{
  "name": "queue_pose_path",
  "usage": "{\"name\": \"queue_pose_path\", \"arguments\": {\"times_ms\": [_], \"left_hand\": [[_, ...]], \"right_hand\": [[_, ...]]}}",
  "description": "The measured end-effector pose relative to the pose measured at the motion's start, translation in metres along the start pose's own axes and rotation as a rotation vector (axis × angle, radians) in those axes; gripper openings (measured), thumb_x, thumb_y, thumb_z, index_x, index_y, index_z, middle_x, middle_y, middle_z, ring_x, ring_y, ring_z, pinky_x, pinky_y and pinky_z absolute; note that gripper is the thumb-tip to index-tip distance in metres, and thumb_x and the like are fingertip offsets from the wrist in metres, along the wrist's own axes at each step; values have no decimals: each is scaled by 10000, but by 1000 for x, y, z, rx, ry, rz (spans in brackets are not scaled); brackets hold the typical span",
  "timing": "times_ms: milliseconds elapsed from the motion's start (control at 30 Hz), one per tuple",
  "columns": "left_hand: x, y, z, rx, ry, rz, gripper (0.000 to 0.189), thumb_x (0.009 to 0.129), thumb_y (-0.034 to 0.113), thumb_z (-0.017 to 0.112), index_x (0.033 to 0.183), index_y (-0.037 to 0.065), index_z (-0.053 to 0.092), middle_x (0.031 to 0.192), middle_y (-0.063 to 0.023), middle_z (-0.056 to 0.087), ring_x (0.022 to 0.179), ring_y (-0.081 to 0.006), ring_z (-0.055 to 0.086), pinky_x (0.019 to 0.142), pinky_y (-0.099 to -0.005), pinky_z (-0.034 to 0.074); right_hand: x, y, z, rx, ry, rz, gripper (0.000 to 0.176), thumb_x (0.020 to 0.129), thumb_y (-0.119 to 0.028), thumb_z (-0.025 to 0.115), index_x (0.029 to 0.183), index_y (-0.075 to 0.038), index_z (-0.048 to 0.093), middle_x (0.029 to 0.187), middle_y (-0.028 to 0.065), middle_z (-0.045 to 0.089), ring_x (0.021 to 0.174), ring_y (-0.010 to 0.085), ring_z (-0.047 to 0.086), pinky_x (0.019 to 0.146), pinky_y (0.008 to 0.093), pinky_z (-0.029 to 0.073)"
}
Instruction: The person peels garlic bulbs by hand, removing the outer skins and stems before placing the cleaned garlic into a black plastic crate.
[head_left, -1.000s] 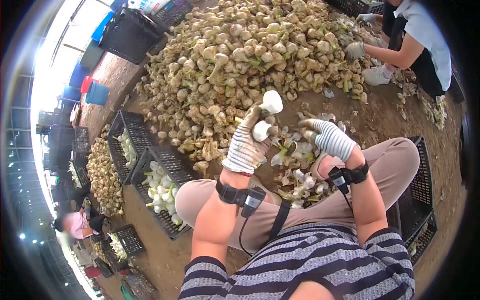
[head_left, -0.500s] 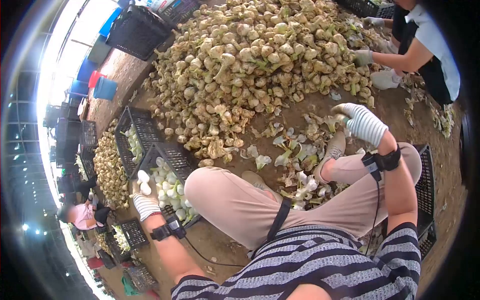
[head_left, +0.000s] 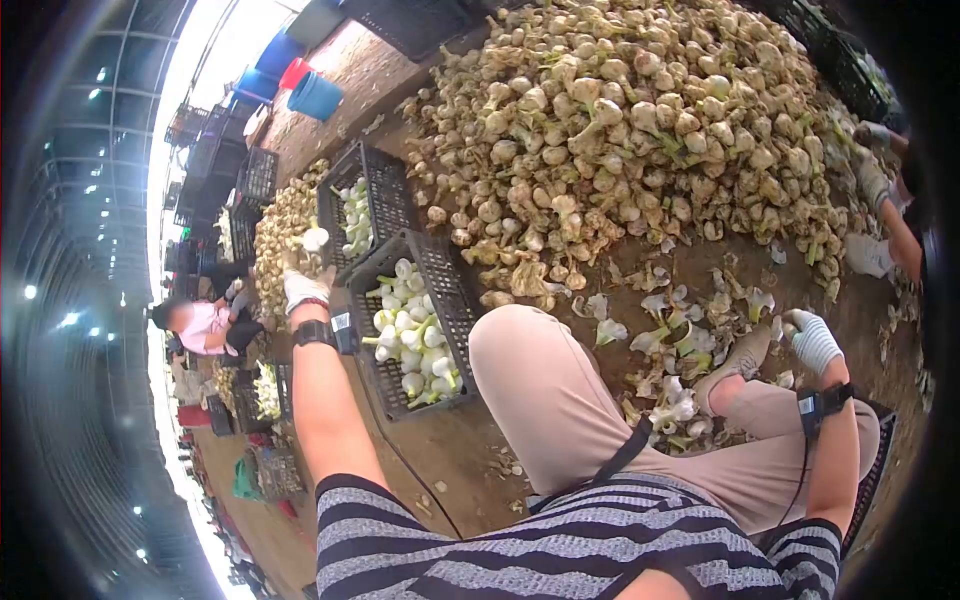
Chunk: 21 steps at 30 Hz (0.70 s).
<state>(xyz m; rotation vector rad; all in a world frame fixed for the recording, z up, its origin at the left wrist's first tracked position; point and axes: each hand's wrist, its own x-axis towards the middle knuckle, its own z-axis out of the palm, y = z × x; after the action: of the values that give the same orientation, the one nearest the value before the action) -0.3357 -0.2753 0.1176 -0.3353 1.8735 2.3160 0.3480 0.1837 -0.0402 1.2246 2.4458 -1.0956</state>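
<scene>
My left hand (head_left: pixel 304 288), in a white glove, reaches out at the left with its fingers apart. A peeled white bulb (head_left: pixel 315 239) shows just beyond the fingertips, seemingly apart from them. To the right of that hand stands a black crate (head_left: pixel 452 290) holding peeled white bulbs (head_left: pixel 410 330) with green stems. My right hand (head_left: pixel 816 343), in a striped glove, is near my shoe at the right. Its fingers are curled round something small and dark that I cannot make out. Loose peelings (head_left: pixel 672 402) lie between my legs.
A large heap of unpeeled bulbs (head_left: pixel 640 130) fills the upper middle. Another black crate (head_left: pixel 385 205) stands behind the nearer one. A co-worker's gloved hand (head_left: pixel 873 183) is at the far right; a person in pink (head_left: pixel 205 328) sits at the left.
My view has turned left, so the scene sits further right. My left arm has stretched outward. The two bulbs are no longer in my left hand; one shows past its fingers.
</scene>
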Motion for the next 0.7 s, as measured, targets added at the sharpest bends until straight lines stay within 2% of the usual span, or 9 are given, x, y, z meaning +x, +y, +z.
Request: {"name": "queue_pose_path", "arguments": {"times_ms": [100, 167, 233, 300, 333, 400, 500, 600, 700], "left_hand": [[-33, -9, 65, 29, -20, 57, 583, 893, 463, 604, 1348, 130, 457, 1423, -177, 390, 1320, -333, 373, 1044, -544, 388], [-68, -49, 103, 8, -450, 12, 521, 916, 386, 596, 1327, 91, 472, 1387, -166, 440, 1283, -330, 429, 1037, -510, 417], [-166, -84, 178, -5, -605, -181, 423, 931, 314, 586, 1251, 43, 531, 1277, -153, 547, 1185, -317, 522, 1026, -480, 437], [-243, -127, 219, -46, -771, -420, 348, 926, 264, 597, 1169, 16, 588, 1175, -141, 615, 1124, -296, 564, 1003, -451, 451], [-285, -150, 230, 29, -873, -471, 318, 924, 251, 600, 1147, 26, 605, 1139, -131, 633, 1107, -282, 575, 984, -439, 458], [-338, -196, 247, 137, -1029, -549, 290, 920, 242, 606, 1131, 43, 619, 1117, -117, 647, 1096, -256, 583, 952, -412, 467], [-346, -232, 241, 408, -1090, -465, 262, 943, 232, 569, 1135, 59, 611, 1138, -93, 644, 1072, -213, 591, 932, -373, 462], [-338, -249, 236, 536, -1042, -469, 266, 961, 235, 554, 1148, 50, 596, 1134, -75, 640, 1054, -187, 596, 918, -334, 459], [-334, -262, 243, 605, -1029, -467, 271, 964, 247, 552, 1144, 49, 597, 1133, -73, 639, 1043, -182, 599, 909, -325, 461]], "right_hand": [[4, -31, 2, -33, -56, -48, 238, 860, -119, 563, 1049, 13, 624, 991, 247, 640, 968, 419, 596, 834, 424, 480], [15, -28, 14, -7, -84, -166, 297, 867, -192, 582, 1089, 2, 614, 1059, 254, 622, 1015, 428, 574, 866, 455, 465], [36, -9, 33, -110, -49, -264, 338, 901, -245, 574, 1173, -47, 604, 1114, 211, 633, 1020, 406, 588, 887, 437, 479], [47, -32, 13, 11, -230, -10, 380, 887, -274, 570, 1178, -30, 594, 1113, 229, 630, 990, 402, 612, 868, 458, 484], [71, 3, 25, -154, -166, -150, 387, 873, -266, 566, 1164, -13, 595, 1065, 232, 644, 933, 394, 633, 815, 455, 499], [102, 41, 6, -80, -125, 182, 358, 831, -233, 551, 1095, -7, 639, 1093, 230, 645, 1014, 386, 612, 848, 434, 499], [119, 110, -2, -188, 333, 504, 345, 831, -252, 580, 1082, -22, 636, 1074, 238, 647, 1027, 378, 616, 868, 444, 504], [113, 165, -15, -179, 523, 702, 387, 839, -249, 597, 1179, -66, 582, 1224, 233, 581, 1073, 388, 594, 904, 454, 493], [118, 209, -7, -57, 431, 766, 612, 812, -207, 644, 1387, -159, 441, 1400, 215, 441, 1236, 374, 493, 1002, 422, 442]]}}
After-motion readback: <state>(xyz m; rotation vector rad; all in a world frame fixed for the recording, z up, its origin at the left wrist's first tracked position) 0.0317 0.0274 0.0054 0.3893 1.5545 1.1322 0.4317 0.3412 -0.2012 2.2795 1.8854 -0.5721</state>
